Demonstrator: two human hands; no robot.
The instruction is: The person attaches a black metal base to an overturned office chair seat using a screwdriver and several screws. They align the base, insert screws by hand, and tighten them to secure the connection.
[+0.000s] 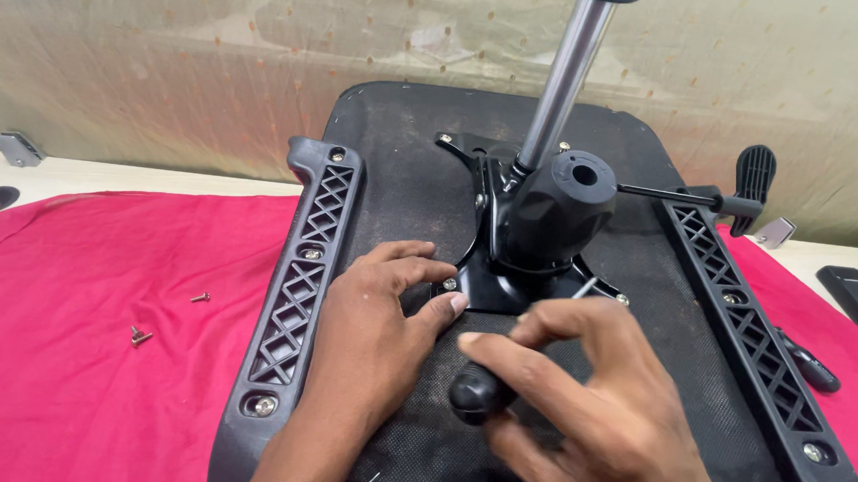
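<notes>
An upturned black chair seat [408,171] lies on a red cloth [81,350]. A black tilt mechanism [548,213] with a chrome gas cylinder [565,77] is bolted at its middle. My right hand [587,406] grips a screwdriver by its black handle [475,390], the thin shaft [586,286] pointing toward the mechanism's plate. My left hand [376,316] rests on the seat, thumb and fingers around a screw [449,284] at the plate's near left corner. Black lattice armrest brackets run along the left [300,283] and right [747,326] sides.
Loose screws [140,334] [200,297] lie on the cloth to the left. A black lever paddle [753,180] sticks out at the right. A flat black device [857,298] and a metal bracket [775,231] sit on the table at right, another bracket [18,147] at far left.
</notes>
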